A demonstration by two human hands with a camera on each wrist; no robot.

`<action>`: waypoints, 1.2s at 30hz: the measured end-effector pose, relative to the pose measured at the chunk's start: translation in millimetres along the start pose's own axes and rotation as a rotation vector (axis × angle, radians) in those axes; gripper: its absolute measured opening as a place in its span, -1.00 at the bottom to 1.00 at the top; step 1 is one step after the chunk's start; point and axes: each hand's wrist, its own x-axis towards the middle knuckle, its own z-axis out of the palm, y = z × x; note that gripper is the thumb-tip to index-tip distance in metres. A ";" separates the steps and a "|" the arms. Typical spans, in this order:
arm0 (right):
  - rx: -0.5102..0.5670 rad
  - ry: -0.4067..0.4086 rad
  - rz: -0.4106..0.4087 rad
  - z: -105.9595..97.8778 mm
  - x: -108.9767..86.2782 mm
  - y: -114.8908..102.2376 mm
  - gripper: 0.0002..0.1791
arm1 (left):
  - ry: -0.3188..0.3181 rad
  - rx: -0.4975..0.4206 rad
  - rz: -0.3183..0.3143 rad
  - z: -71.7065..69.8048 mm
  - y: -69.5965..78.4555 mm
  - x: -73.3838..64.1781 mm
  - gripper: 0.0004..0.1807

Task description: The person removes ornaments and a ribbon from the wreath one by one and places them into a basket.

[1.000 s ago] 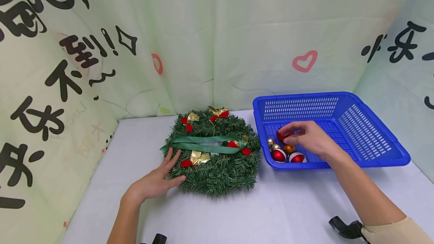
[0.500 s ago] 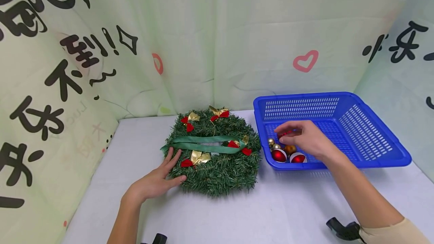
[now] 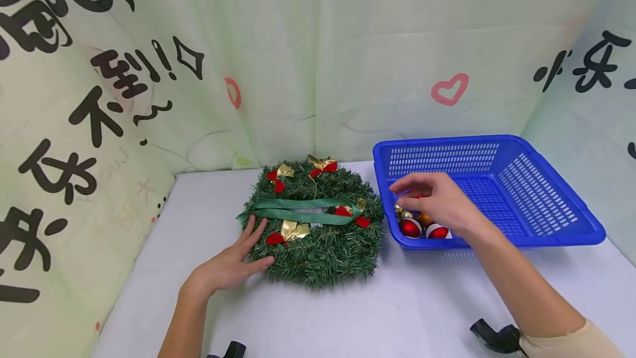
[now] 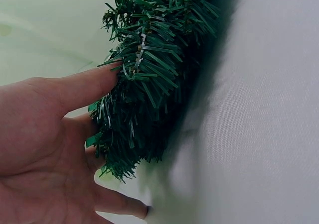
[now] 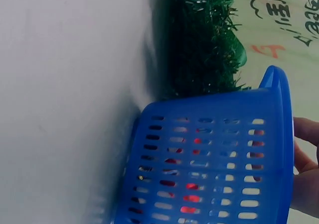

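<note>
A green wreath [image 3: 318,258] with red and gold bows [image 3: 294,230] lies on the white table, a green ribbon [image 3: 298,215] looped across it. My left hand [image 3: 226,264] rests on its left side, fingers spread; in the left wrist view, the thumb [image 4: 89,87] touches the needles. Over the blue basket's [image 3: 546,198] left end hovers my right hand [image 3: 439,200], fingers and thumb bent but apart, with nothing seen gripped. Below it are small gold balls [image 3: 406,215], an orange-gold ball [image 3: 424,220] and red-and-white balls [image 3: 410,228]. A red ornament is mostly hidden behind the hand.
The basket's left wall stands close beside the wreath's right edge. Printed curtains [image 3: 348,70] enclose the table [image 3: 348,319] at the back and sides. Black wrist devices [image 3: 497,337] show at the lower edge of the head view.
My right hand has shifted left and slightly up in the basket, away from the red ornament toward the small gold balls. The left hand and wreath have stayed put.
</note>
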 end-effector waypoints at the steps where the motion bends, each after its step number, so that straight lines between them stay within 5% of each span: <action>1: 0.003 -0.002 -0.001 0.9 -0.1 -2.0 -0.68 | 0.000 0.001 0.001 0.0 -0.2 0.1 0.00; 19: 0.134 -0.133 -0.083 40.6 16.5 -29.3 -0.67 | 0.009 0.011 -0.002 -0.1 -1.7 0.6 -0.01; 36: -0.024 -0.084 -0.054 63.9 23.8 -42.2 -0.66 | 0.014 0.016 -0.005 0.0 -0.6 -0.7 -0.01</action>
